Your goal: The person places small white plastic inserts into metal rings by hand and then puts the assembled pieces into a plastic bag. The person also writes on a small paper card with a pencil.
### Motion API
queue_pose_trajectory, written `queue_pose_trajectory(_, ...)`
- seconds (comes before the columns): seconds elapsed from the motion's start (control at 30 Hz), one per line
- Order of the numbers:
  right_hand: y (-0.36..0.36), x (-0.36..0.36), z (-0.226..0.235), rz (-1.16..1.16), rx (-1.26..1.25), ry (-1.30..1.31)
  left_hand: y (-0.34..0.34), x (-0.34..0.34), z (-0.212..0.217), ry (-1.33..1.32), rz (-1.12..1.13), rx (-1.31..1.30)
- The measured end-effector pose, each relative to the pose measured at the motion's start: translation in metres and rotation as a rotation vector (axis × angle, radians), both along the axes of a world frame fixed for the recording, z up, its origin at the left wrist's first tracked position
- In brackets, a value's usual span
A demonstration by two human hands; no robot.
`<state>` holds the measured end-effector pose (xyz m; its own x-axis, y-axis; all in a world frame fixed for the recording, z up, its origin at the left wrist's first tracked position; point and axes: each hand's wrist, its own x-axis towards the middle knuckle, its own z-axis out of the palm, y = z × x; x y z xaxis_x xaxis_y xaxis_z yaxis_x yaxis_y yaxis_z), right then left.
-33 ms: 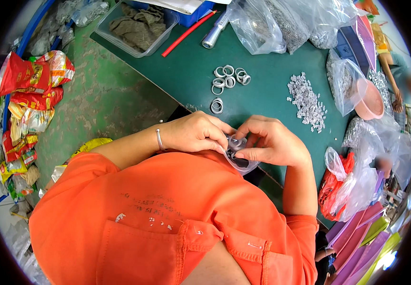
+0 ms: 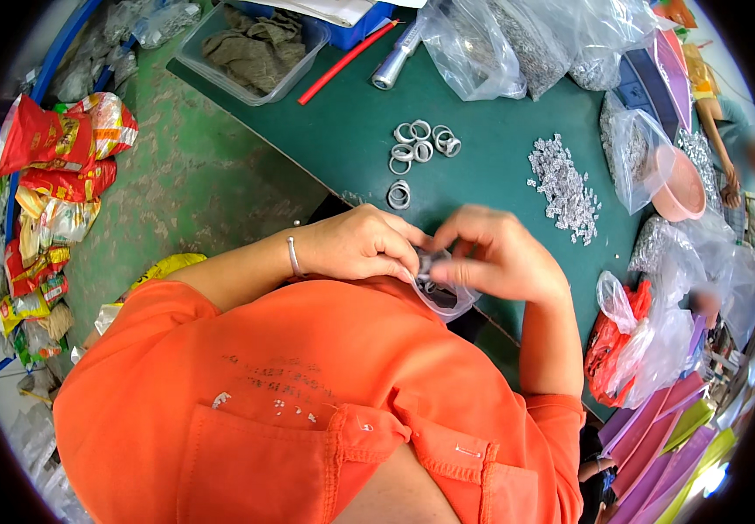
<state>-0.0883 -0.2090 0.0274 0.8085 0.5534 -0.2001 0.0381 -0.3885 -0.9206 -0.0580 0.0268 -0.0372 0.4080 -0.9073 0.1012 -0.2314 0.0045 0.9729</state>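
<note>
My left hand [image 2: 364,243] is closed on the edge of a clear plastic bag [image 2: 456,307] in front of my chest. Inside the bag, small grey metal pieces [image 2: 430,278] show between my hands; their shape is partly hidden. Over the bag's mouth is my right hand [image 2: 501,253], its fingers bent and smeared by motion, so I cannot see whether they hold anything. Beyond my hands, several grey metal rings [image 2: 421,150] lie grouped on the green table [image 2: 334,131]. A few more stacked rings [image 2: 398,195] lie closer to my left hand.
A heap of small shiny pieces [image 2: 565,188] lies to the right. Filled clear bags [image 2: 473,52], a red pencil [image 2: 347,63], a metal tube [image 2: 395,57] and a plastic box with cloth [image 2: 255,92] are at the back. A pink bowl [image 2: 679,183] stands right. Another person's arm [image 2: 718,140] shows far right.
My right hand has shifted slightly up, and its fingers are now blurred. A metal ring seen at its fingertips before no longer shows there. My left hand has stayed put.
</note>
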Motion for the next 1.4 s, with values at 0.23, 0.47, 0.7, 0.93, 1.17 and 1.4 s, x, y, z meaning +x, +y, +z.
queue_pose_trajectory(0.23,0.020,0.049,-0.050,-0.392,-0.351,-0.747,0.000,0.000,0.001,0.003,0.024,-0.025)
queue_pose_trajectory(0.47,0.006,0.039,-0.047,-0.429,-0.267,-0.435,-0.002,0.001,-0.002,-0.027,0.020,-0.043)
queue_pose_trajectory(0.7,0.022,0.047,-0.058,-0.328,-0.277,-0.762,-0.003,0.001,0.001,0.011,0.032,-0.041)
queue_pose_trajectory(0.93,0.019,0.051,-0.062,-0.312,-0.293,-0.789,-0.003,0.001,0.002,0.024,0.036,-0.033)
queue_pose_trajectory(1.17,0.020,0.053,-0.059,-0.363,-0.284,-0.789,-0.003,0.001,-0.002,-0.012,0.030,-0.045)
queue_pose_trajectory(1.4,0.021,0.060,-0.069,-0.253,-0.222,-0.836,-0.002,0.002,-0.001,-0.018,0.017,-0.049)
